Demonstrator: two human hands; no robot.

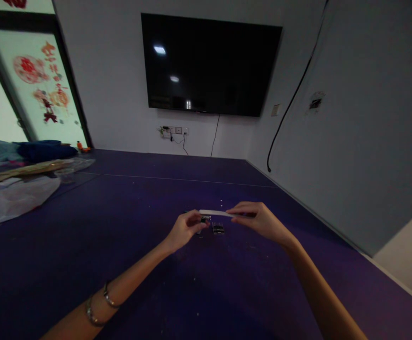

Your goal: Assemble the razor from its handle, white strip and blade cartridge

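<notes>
My right hand [261,221] pinches one end of a thin, flat white strip [215,213] between thumb and fingers. The strip's other end reaches left, over the fingertips of my left hand [186,229]. Closed fingers of that hand hold a small dark piece with light, shiny spots [205,219], which looks like a circuit board; my fingers partly cover it. Just below the strip, between both hands, a small dark square board [218,228] lies on the purple surface [206,283].
Tiny white bits [221,203] are scattered over the surface. At the far left lie clear plastic sheeting [18,198], a dark blue cloth [46,150] and a small orange object [80,146]. A black cable [291,104] hangs along the right wall; a television [211,66] hangs ahead.
</notes>
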